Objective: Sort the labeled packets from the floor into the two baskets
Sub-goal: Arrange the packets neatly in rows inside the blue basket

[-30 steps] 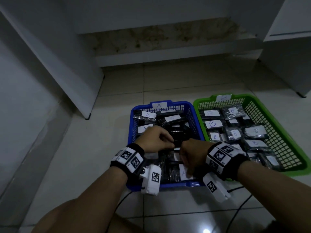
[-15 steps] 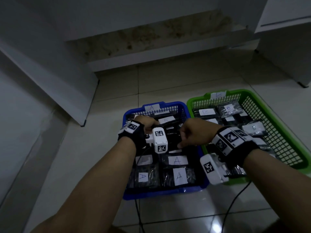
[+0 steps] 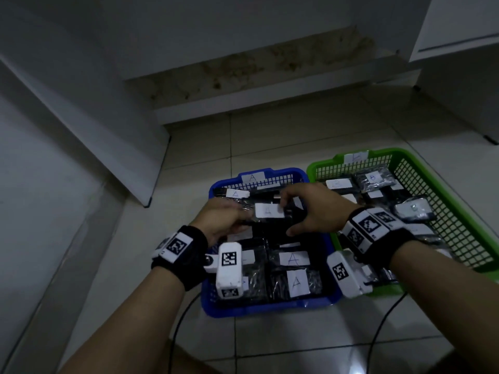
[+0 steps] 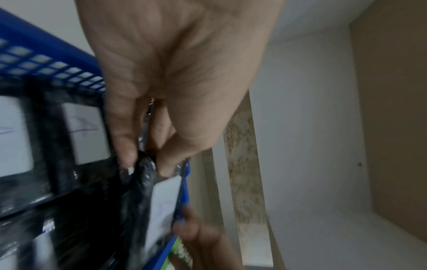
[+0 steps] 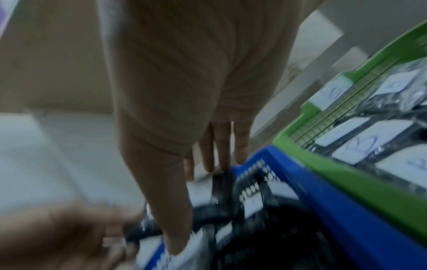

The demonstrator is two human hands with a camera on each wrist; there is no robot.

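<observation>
A black packet with a white "A" label (image 3: 270, 211) is held over the far half of the blue basket (image 3: 270, 306). My left hand (image 3: 224, 220) pinches its left edge between thumb and finger, as the left wrist view (image 4: 148, 160) shows. My right hand (image 3: 316, 209) grips its right end, fingers over the top and thumb below. Several more "A" packets (image 3: 293, 259) lie in the blue basket. To its right, the green basket (image 3: 391, 151) holds several "B" packets (image 3: 374, 179).
Both baskets stand on a pale tiled floor (image 3: 283, 136). A white cabinet panel (image 3: 108, 125) slants down on the left and another cabinet (image 3: 459, 76) stands at the right. A stained wall base (image 3: 256, 68) runs behind. Black cables (image 3: 178, 333) trail near the front.
Both hands have moved from the middle of the blue basket toward its far end. The "A" packet now shows between them, and the left hand has turned palm inward.
</observation>
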